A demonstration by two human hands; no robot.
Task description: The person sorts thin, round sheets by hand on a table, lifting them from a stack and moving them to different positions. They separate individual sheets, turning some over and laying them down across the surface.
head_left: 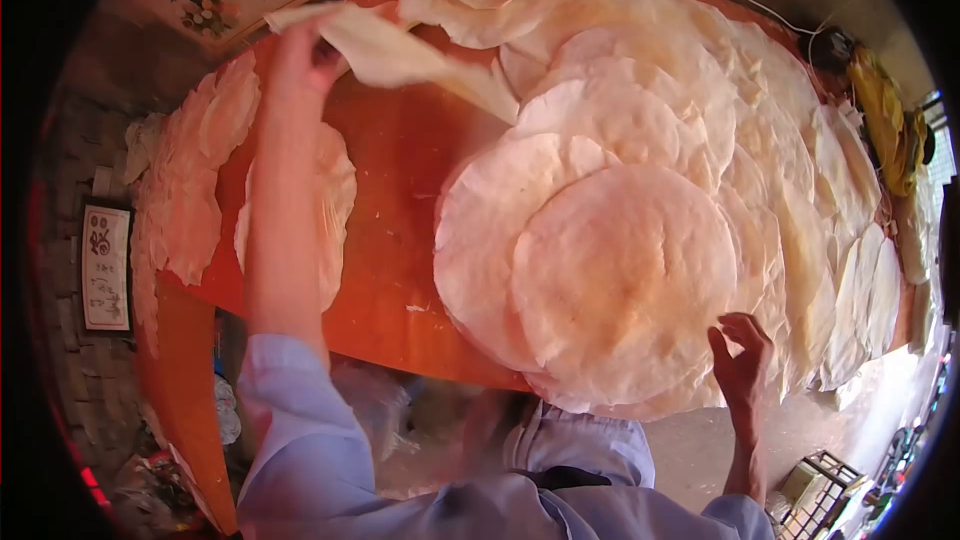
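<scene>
My left hand (322,62) reaches far across the table, smeared by motion. It is shut on a thin flatbread (395,52), which hangs folded and tilted to the right above the tabletop. My right hand (745,352) hovers at the right edge of a large round flatbread (630,275), fingers curled, with a gap between thumb and fingertips. Nothing shows in it. The round flatbread lies on top of a wide spread of overlapping flatbreads (610,110). Beneath my left forearm lies another flatbread (335,210), partly hidden by the arm.
The orange-brown table (385,230) curves along my front. More flatbreads (190,180) are piled at its left end. A framed sign (105,265) stands at far left, and a yellow bag (880,120) at far right. A wire crate (825,490) sits on the floor, lower right.
</scene>
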